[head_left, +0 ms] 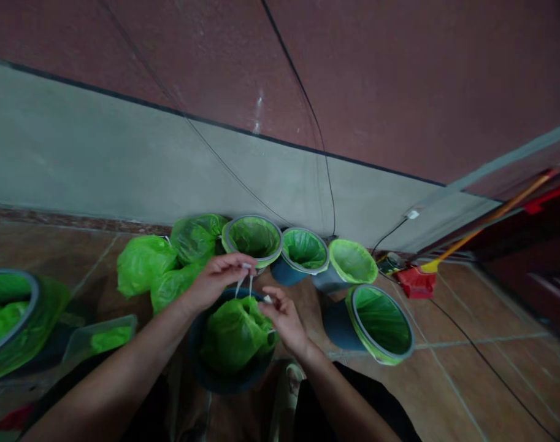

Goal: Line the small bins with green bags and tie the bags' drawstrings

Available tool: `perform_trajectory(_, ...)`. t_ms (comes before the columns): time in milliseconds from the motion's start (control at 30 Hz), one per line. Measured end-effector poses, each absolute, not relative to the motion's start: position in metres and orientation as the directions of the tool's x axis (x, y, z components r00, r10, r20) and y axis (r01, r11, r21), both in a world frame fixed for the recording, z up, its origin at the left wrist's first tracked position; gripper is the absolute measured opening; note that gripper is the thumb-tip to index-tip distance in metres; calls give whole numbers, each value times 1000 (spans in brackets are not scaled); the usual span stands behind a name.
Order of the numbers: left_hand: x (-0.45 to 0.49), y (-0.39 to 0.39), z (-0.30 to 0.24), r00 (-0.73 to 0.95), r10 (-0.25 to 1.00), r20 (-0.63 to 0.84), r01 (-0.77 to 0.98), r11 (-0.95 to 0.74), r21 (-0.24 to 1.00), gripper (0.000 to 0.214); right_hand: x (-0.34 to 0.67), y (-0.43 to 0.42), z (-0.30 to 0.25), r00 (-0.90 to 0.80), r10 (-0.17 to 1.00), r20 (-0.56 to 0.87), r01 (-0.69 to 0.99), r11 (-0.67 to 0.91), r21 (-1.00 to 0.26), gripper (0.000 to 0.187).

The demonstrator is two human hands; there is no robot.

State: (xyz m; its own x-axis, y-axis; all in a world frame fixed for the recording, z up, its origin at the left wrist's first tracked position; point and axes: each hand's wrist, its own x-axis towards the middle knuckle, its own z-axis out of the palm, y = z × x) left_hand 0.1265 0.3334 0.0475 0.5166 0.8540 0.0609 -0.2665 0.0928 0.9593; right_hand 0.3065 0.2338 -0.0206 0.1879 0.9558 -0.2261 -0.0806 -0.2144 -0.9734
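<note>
A dark round bin [201, 368] stands just in front of me with a bunched green plastic bag [233, 334] inside it. White drawstrings [248, 287] rise from the bag's mouth. My left hand [218, 276] pinches the upper ends of the strings above the bag. My right hand [284, 319] is closed on another bit of white string at the bag's right side.
Three bins lined with green bags [254, 236], [305, 248], [353, 261] stand along the wall, a fourth [383, 319] leans at right. Tied green bags [144, 261] lie left, beside a large lined bin [10, 307] and a clear tub [100, 337]. A red dustpan [415, 282] sits right.
</note>
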Motion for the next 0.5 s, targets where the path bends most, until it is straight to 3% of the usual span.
perform_trajectory(67, 141, 323, 47, 637, 769, 50, -226, 124, 966, 28, 299, 236, -20, 89, 968, -233, -47, -230, -972, 55)
perform_trajectory(200, 159, 309, 49, 731, 681, 37, -160, 118, 980, 36, 283, 240, -30, 16, 952, -307, 132, -306, -943, 19)
perform_trajectory(233, 159, 311, 47, 718, 695, 34, -138, 94, 986, 38, 280, 241, -33, 23, 939, -343, 185, -341, -922, 21)
perform_trajectory(300, 156, 324, 37, 585, 810, 37, -81, 13, 997, 39, 276, 243, -36, 43, 914, -404, 256, -401, -880, 26)
perform_trajectory(400, 148, 350, 10, 183, 983, 18, 127, -42, 991, 31, 276, 245, -34, 59, 922, -382, 211, -386, -898, 25)
perform_trajectory(433, 146, 355, -1, 121, 992, -26, 197, 2, 980, 28, 278, 246, -32, 61, 935, -349, 169, -355, -920, 28)
perform_trajectory(500, 145, 356, -21, 186, 974, -129, 222, 86, 971, 24, 284, 247, -26, 62, 955, -291, 72, -295, -953, 38)
